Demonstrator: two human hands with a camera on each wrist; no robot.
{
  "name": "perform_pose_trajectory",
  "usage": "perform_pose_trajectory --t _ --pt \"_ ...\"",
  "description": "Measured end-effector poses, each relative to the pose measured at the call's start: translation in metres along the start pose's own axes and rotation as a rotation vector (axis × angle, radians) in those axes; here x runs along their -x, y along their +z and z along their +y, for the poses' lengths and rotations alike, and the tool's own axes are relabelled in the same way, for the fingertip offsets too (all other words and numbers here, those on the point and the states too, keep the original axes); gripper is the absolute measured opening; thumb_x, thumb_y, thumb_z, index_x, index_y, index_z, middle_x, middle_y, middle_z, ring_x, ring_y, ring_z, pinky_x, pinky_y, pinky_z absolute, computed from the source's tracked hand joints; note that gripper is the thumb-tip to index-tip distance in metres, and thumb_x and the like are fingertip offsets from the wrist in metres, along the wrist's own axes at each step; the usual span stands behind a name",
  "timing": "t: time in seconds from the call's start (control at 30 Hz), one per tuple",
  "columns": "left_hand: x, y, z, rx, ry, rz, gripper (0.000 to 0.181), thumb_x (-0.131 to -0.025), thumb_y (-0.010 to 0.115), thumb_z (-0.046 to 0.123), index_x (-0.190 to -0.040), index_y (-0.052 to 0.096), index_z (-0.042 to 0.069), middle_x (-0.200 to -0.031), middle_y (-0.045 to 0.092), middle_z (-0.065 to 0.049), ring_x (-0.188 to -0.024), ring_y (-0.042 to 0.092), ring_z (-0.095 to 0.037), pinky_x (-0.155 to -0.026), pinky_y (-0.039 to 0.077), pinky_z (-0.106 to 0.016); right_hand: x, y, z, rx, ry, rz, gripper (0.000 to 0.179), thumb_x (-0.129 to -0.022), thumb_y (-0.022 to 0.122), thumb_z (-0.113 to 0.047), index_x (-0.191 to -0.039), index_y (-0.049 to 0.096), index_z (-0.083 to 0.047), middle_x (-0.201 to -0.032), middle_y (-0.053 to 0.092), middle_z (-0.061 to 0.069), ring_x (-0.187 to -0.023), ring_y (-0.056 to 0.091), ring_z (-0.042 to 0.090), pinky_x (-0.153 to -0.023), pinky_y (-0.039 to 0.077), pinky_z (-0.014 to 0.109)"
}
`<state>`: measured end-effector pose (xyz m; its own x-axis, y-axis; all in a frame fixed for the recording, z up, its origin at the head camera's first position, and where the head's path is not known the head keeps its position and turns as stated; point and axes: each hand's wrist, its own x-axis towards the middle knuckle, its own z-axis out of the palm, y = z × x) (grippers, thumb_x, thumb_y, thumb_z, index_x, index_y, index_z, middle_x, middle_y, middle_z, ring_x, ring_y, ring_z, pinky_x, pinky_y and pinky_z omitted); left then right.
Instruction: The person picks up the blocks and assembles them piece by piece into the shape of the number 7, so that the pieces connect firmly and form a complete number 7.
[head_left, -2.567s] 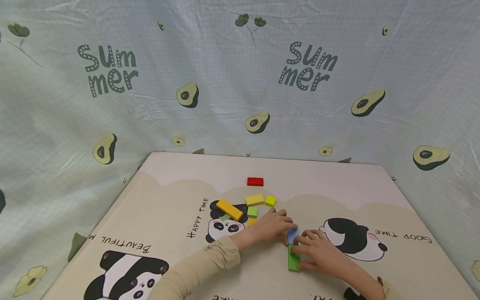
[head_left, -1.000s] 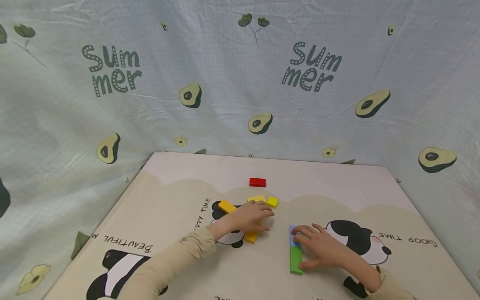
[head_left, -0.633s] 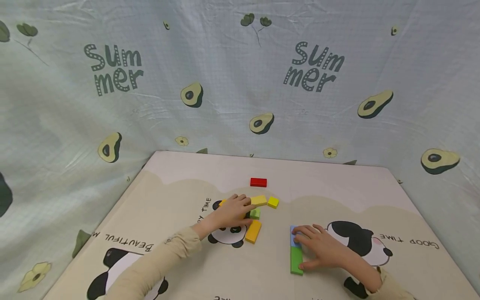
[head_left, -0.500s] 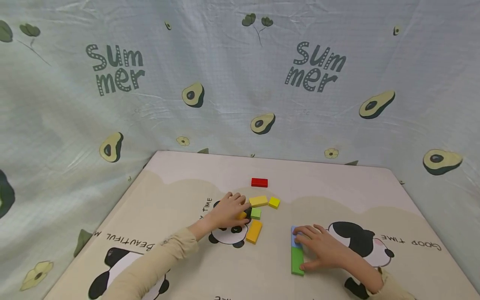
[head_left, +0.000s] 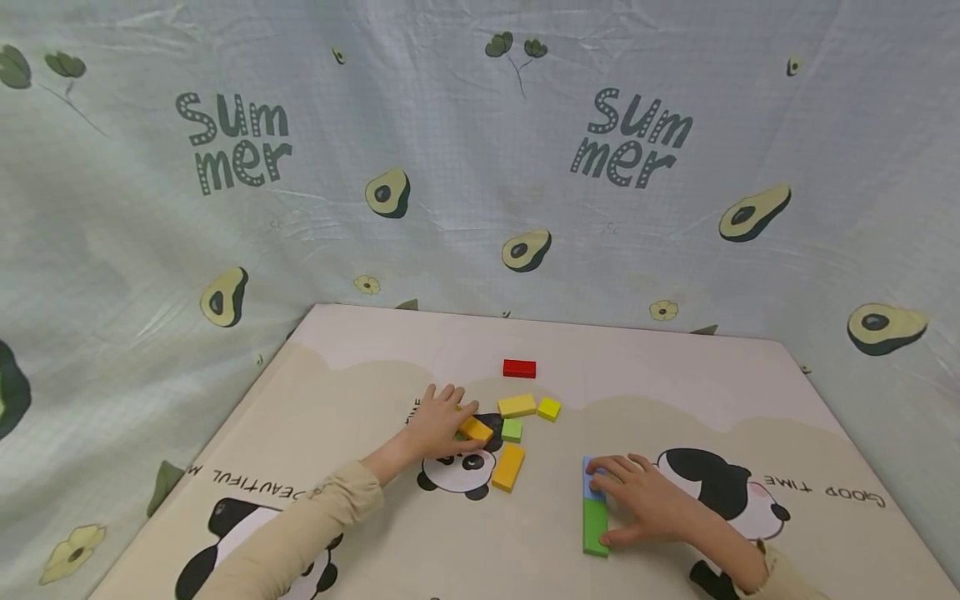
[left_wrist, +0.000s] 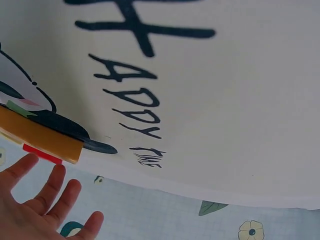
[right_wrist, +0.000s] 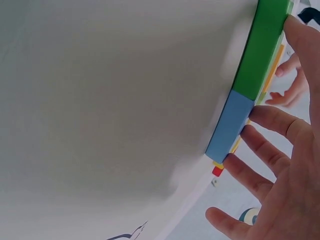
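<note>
In the head view my left hand is spread over a long orange block, with the thumb at its near side and the index finger at its far side. The left wrist view shows the extended fingers beside that orange block. My right hand rests along a blue block and a longer green block, which lie end to end. In the right wrist view, several straight fingertips touch the side of the blue block, and the thumb touches the green block.
Between the hands lie a yellow-orange block, a small light green block, a pale yellow block and a small yellow block. Farther back is a red block. A printed cloth hangs behind the panda-patterned table.
My left hand has left the blue block and moved left past the yellow-orange and light green blocks to the long orange block. My right hand stays beside the blue and green blocks.
</note>
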<state>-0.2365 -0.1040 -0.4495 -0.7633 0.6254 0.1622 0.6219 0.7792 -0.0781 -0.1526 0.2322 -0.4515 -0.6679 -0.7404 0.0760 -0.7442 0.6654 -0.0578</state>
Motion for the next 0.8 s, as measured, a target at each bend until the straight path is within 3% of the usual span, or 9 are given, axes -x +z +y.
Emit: perform_pose_trajectory --t 0.23,0.3,0.43,0.8 --pt "0.005 0.009 -0.002 -0.06 -0.049 0.069 0.066 -0.079 0.034 0.071 -0.112 0.054 0.019 -0.107 0.052 -0.014 -0.099 0.046 -0.027 -0.086 0.032 -0.053 0.0 0.002 0.0 -0.002 -0.008 0.004 0.06 -0.072 0.049 -0.069 -0.106 0.053 -0.02 -0.12 0.048 -0.001 -0.11 0.046 0.022 -0.086 0.038 0.054" --pt "0.005 0.01 -0.002 -0.089 -0.062 0.067 0.064 -0.078 0.035 0.072 -0.111 0.055 0.021 -0.106 0.053 -0.013 -0.098 0.047 -0.027 -0.084 0.032 -0.052 0.0 0.003 0.001 0.002 -0.013 0.011 0.06 -0.073 0.049 -0.07 -0.106 0.053 -0.02 -0.12 0.048 -0.001 -0.11 0.046 0.021 -0.086 0.038 0.053" --pt "0.004 0.009 0.002 -0.133 -0.087 0.011 0.059 -0.077 0.043 0.068 -0.112 0.056 0.023 -0.107 0.053 -0.014 -0.1 0.047 -0.028 -0.086 0.033 -0.053 0.001 0.004 0.002 0.02 -0.031 0.044 0.059 -0.073 0.049 -0.069 -0.105 0.053 -0.02 -0.119 0.048 -0.001 -0.109 0.047 0.021 -0.085 0.039 0.052" --pt "0.003 0.006 0.009 -0.203 -0.14 -0.078 0.063 -0.076 0.037 0.073 -0.115 0.053 0.027 -0.103 0.049 -0.013 -0.098 0.043 -0.029 -0.086 0.031 -0.051 0.001 0.001 -0.001 0.011 -0.017 0.032 0.06 -0.073 0.048 -0.069 -0.106 0.054 -0.019 -0.12 0.048 -0.001 -0.109 0.047 0.022 -0.086 0.038 0.052"
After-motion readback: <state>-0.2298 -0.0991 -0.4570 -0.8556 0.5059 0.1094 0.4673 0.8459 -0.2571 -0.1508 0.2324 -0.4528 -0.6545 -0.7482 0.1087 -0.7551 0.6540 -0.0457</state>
